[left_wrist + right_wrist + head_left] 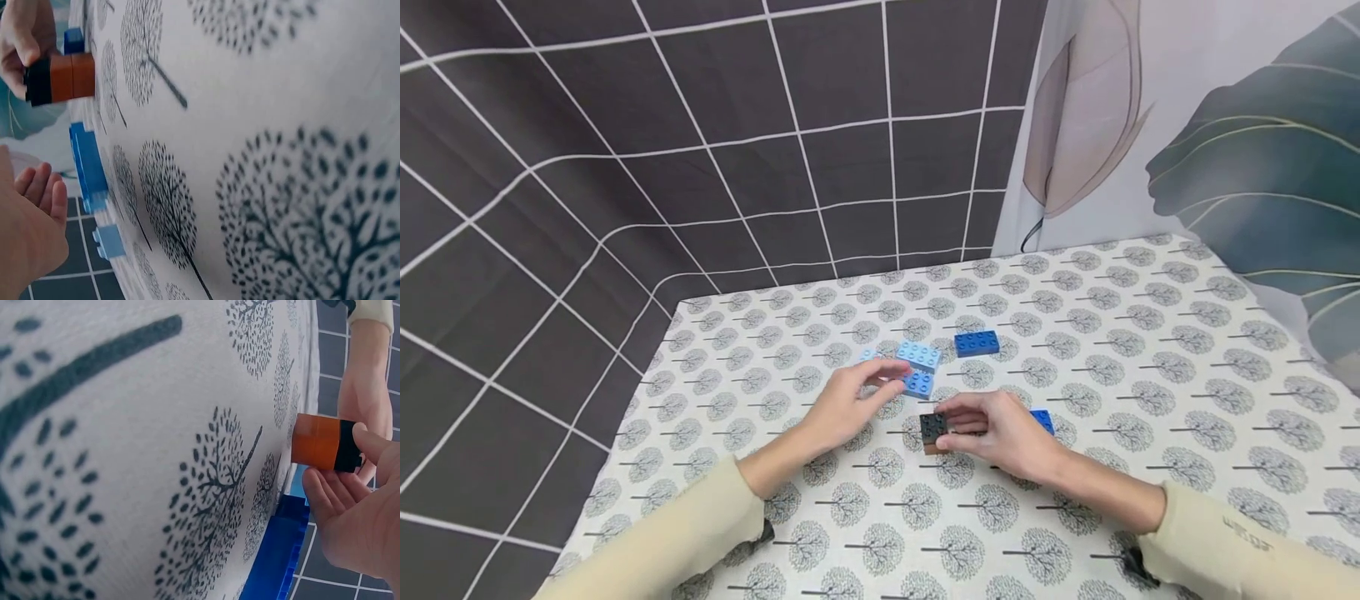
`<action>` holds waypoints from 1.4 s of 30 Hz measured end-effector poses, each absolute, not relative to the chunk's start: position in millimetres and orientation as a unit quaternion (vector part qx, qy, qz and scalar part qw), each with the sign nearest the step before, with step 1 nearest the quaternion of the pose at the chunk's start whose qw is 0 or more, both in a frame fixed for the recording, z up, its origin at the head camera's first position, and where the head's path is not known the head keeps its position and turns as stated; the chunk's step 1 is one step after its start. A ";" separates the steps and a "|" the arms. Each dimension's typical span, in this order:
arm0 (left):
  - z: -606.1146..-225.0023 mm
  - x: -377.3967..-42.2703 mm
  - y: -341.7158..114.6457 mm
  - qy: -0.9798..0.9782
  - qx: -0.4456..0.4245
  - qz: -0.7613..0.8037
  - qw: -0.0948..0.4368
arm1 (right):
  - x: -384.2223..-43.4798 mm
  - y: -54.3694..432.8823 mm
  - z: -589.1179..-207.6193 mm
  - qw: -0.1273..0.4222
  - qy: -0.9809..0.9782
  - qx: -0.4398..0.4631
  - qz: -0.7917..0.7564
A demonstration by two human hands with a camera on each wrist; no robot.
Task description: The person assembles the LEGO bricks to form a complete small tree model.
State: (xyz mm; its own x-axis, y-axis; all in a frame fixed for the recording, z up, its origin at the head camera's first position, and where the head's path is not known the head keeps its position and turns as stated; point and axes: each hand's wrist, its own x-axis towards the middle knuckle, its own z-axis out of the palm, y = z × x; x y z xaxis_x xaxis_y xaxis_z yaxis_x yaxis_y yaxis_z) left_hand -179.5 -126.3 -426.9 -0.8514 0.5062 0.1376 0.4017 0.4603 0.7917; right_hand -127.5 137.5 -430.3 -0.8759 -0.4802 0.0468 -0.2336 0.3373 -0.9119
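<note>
My right hand (1007, 435) pinches a small stack between thumb and fingers. A black toy brick (933, 427) forms its top, with orange bricks (315, 439) beneath it, close over or on the cloth. To the left, my left hand (848, 407) hovers with loosely bent fingers and nothing in them. Its fingertips overlap a light blue brick (919, 355) and a mid-blue brick (919, 384) in the head view. From the left wrist, that hand (31, 231) appears apart from the blue bricks (89, 165).
A dark blue brick (977, 343) lies farther back. Another blue brick (1042, 421) is partly hidden behind my right hand. A pale blue brick (868, 356) sits beyond my left fingers. A tree-print cloth (880, 546) covers the table; a dark grid curtain (827, 75) hangs behind.
</note>
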 end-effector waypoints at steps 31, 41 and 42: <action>-441.2 -195.3 -125.1 0.877 0.215 0.427 0.058 | -193.6 169.9 -413.8 0.096 0.816 -0.238 -0.519; -444.3 -195.1 -123.7 0.873 0.221 0.427 0.076 | -220.6 149.8 -422.3 0.172 0.806 -0.236 -0.515; -444.7 -195.2 -123.6 0.874 0.221 0.426 0.076 | -223.1 148.2 -422.5 0.177 0.806 -0.238 -0.512</action>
